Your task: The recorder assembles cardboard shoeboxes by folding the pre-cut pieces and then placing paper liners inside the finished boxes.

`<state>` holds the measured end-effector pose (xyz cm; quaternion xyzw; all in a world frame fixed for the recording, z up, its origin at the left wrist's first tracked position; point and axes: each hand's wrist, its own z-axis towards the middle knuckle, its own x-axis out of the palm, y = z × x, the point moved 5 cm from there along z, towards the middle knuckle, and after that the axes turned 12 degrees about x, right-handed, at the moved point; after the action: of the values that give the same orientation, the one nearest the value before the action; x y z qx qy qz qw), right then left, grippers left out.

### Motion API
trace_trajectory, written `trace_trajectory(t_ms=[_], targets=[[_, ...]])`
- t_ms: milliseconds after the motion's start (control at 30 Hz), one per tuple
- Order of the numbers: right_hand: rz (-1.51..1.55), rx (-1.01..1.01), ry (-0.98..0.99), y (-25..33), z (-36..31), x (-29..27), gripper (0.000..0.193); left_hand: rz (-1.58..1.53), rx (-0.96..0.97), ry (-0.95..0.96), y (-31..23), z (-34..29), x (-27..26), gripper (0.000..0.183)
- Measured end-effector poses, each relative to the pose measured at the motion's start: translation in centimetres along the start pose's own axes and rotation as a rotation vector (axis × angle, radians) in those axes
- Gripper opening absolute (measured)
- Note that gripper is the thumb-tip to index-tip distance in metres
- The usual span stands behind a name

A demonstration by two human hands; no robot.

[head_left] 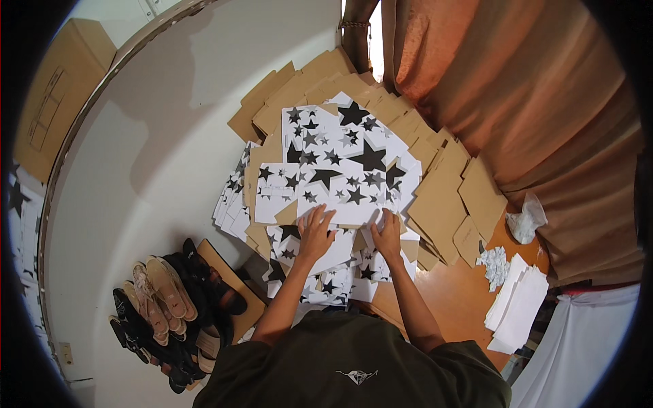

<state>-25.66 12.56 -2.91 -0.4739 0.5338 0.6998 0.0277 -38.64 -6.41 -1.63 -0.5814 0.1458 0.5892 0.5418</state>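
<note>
A flat white cardboard piece printed with black and grey stars [326, 189] lies on top of a pile of similar star-printed pieces. On its near edge rests my left hand [315, 234], fingers spread and flat. My right hand [386, 236] touches the same edge farther right, thumb apart from the fingers. Neither hand visibly grips anything. More star-printed cardboard [328, 287] lies under my forearms, and a smaller stack of star-printed pieces [233, 197] leans out at the left. Plain brown cardboard sheets [435, 197] surround the pile.
Crumpled tissue-like paper [495, 266], a clear plastic bag [526, 219] and white paper sheets [517, 299] lie on the wooden table [422, 302] at right. A brown curtain [517, 88] hangs behind. Shoes and sandals [170, 292] are piled at lower left; a cardboard box [64, 95] stands at upper left.
</note>
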Motion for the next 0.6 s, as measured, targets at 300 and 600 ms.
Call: trace_trajectory(t_ms=[300,600], targets=[[0.259,0.267,-0.105,-2.4,3.0,0.8,0.061,0.049,-0.027,0.048,-0.2,1.3,0.7,0.074],[1.091,0.392,0.207,0.5,5.0,-1.4,0.029,0.056,0.097,-0.017,-2.7,3.3,-3.9,0.072]])
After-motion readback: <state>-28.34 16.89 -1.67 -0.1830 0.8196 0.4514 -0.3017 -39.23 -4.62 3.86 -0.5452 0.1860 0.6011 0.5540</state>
